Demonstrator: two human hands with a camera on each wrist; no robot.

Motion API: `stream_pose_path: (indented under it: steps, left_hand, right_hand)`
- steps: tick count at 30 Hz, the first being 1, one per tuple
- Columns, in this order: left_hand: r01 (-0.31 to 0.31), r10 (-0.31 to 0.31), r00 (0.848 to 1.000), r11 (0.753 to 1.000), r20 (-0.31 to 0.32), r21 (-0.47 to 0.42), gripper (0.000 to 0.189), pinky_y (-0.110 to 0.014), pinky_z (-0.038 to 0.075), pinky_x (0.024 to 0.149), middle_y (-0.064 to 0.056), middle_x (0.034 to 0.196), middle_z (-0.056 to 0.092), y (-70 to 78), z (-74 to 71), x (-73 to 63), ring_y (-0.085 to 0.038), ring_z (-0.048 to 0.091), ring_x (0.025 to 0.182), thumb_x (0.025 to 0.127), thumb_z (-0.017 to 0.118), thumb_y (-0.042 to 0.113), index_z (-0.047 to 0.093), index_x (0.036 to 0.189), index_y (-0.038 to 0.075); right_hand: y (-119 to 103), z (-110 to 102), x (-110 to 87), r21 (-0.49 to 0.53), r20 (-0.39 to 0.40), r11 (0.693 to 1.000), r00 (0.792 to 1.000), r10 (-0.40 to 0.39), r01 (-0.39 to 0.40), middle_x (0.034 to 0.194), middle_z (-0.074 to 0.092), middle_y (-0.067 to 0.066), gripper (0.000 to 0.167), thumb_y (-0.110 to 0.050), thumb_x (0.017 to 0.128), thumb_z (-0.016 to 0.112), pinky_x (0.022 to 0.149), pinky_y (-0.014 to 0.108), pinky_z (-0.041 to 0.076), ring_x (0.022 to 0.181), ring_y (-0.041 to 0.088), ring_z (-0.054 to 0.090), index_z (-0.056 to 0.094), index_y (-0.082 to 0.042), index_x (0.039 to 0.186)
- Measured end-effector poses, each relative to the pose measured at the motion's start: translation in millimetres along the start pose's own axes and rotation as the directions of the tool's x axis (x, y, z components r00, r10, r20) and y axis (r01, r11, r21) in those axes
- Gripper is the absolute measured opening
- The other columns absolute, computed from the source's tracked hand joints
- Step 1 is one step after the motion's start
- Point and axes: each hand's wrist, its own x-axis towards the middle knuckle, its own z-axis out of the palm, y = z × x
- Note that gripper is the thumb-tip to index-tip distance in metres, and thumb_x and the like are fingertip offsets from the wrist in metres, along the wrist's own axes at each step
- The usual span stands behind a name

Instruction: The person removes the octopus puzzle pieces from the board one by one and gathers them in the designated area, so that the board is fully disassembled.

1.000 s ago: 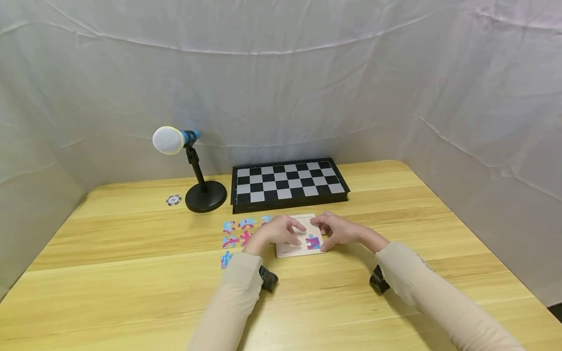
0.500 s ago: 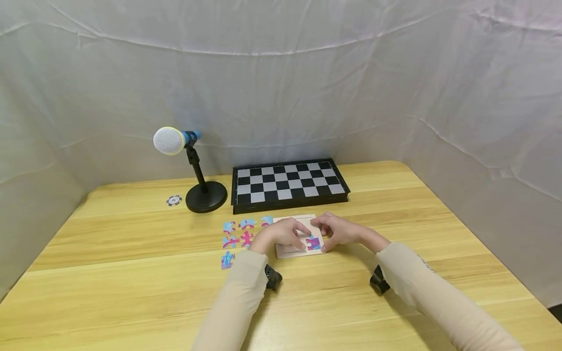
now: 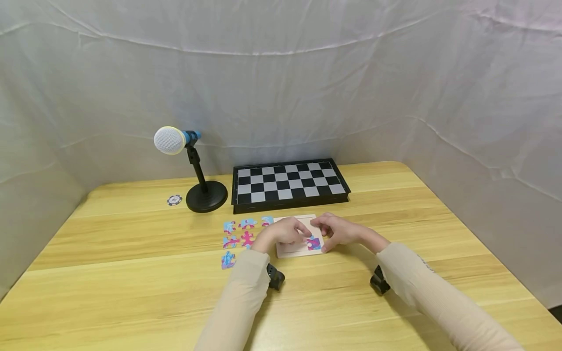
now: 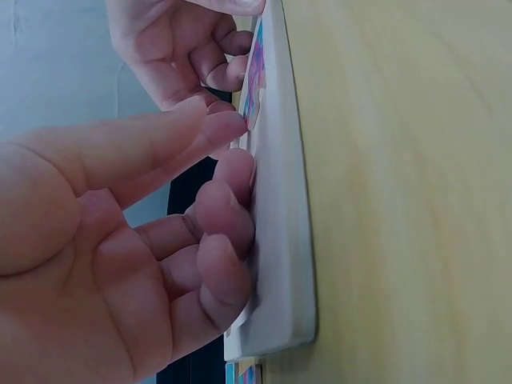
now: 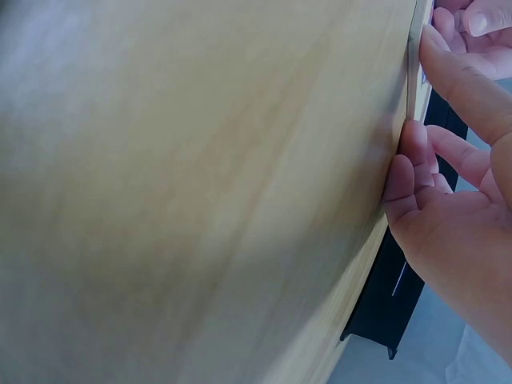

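Note:
My left hand (image 3: 286, 230) reaches over a pale wooden puzzle tray (image 3: 293, 253). In the left wrist view its index fingertip (image 4: 230, 128) touches the edge of a purple, pink and blue puzzle piece (image 4: 255, 72), with the thumb close beside it. The other fingers curl against the tray's bare surface. That puzzle piece (image 3: 313, 243) lies flat in the tray's near right part. My right hand (image 3: 339, 229) holds the tray's right edge, thumb at the near corner and fingers farther back. The right wrist view shows these fingers (image 5: 412, 148) right at the tray's side.
Left of the tray lie several loose puzzle pieces (image 3: 247, 239), some hidden behind the left hand. A folded black-and-white chessboard (image 3: 290, 183) stands behind it. Farther left are a microphone on a stand (image 3: 206, 196) and a poker chip (image 3: 174, 200).
My left hand has moved slightly right across the tray, its fingers now at the puzzle piece, which has shifted very little. My right hand stays at the tray's edge.

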Motion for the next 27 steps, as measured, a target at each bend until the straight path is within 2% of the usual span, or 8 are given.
stream_pose_path:
  steps: [5, 11, 13, 17, 24, 27]
  left_hand:
    - [0.006, -0.006, 1.0, 1.0, 0.001, -0.025, 0.021, -0.019, 0.03, 0.048, 0.001, 0.055, 0.044, 1.2, 0.2, 1.2, -0.009, 0.036, 0.046, 0.085, 0.057, 0.006, 0.065, 0.105, 0.003]
    - [0.086, -0.087, 0.996, 0.991, -0.002, -0.104, 0.016, -0.02, 0.025, 0.039, 0.001, 0.048, 0.037, 2.1, 1.6, 5.0, -0.009, 0.028, 0.039, 0.087, 0.055, 0.009, 0.064, 0.1, 0.004]
    - [0.094, -0.096, 0.995, 0.989, -0.012, -0.112, 0.015, -0.02, 0.025, 0.039, 0.001, 0.048, 0.037, 2.3, 1.9, 5.9, -0.009, 0.028, 0.039, 0.088, 0.054, 0.01, 0.064, 0.097, 0.005]
    - [0.09, -0.094, 0.995, 0.988, -0.029, -0.128, 0.012, -0.02, 0.026, 0.04, 0.001, 0.051, 0.038, 1.5, 2.7, 7.0, -0.009, 0.029, 0.04, 0.087, 0.054, 0.011, 0.063, 0.094, 0.006]
    - [0.037, -0.045, 0.997, 0.989, -0.056, -0.141, 0.006, -0.021, 0.033, 0.048, -0.001, 0.075, 0.051, 1.4, 3.7, 8.9, -0.012, 0.041, 0.052, 0.084, 0.058, 0.008, 0.059, 0.089, 0.006]
    - [0.015, -0.025, 0.997, 0.989, -0.068, -0.147, 0.005, -0.022, 0.034, 0.052, -0.002, 0.077, 0.053, 2.3, 5.0, 9.5, -0.013, 0.044, 0.057, 0.082, 0.059, 0.005, 0.058, 0.087, 0.005]
  right_hand:
    - [0.4, 0.0, -0.5, -0.001, -0.001, 1.0, 1.0, 0.005, -0.005, 0.09, 0.041, 0.01, 0.069, -0.005, 0.067, 0.076, 0.069, 0.025, 0.038, 0.079, 0.017, 0.04, 0.041, 0.012, 0.124]
    - [1.1, -0.4, -0.8, 0.005, 0.002, 1.0, 1.0, 0.009, -0.009, 0.091, 0.041, 0.01, 0.069, -0.006, 0.067, 0.076, 0.068, 0.025, 0.038, 0.08, 0.018, 0.04, 0.041, 0.012, 0.124]
    - [1.6, -0.2, -0.6, 0.006, 0.002, 1.0, 1.0, 0.01, -0.01, 0.091, 0.041, 0.01, 0.069, -0.006, 0.067, 0.076, 0.068, 0.025, 0.038, 0.08, 0.018, 0.04, 0.041, 0.012, 0.124]
    - [1.7, 0.2, -0.6, 0.003, -0.001, 1.0, 1.0, -0.001, 0.001, 0.091, 0.041, 0.01, 0.068, -0.006, 0.067, 0.077, 0.068, 0.025, 0.038, 0.08, 0.018, 0.04, 0.042, 0.012, 0.123]
    - [1.4, -0.2, -1.0, 0.001, -0.003, 1.0, 1.0, -0.013, 0.013, 0.089, 0.04, 0.009, 0.066, -0.007, 0.067, 0.077, 0.068, 0.025, 0.038, 0.079, 0.018, 0.039, 0.044, 0.01, 0.122]
    - [2.1, 0.0, -1.4, -0.002, -0.004, 1.0, 1.0, -0.016, 0.016, 0.088, 0.04, 0.008, 0.066, -0.007, 0.067, 0.077, 0.068, 0.025, 0.038, 0.079, 0.018, 0.039, 0.044, 0.009, 0.122]
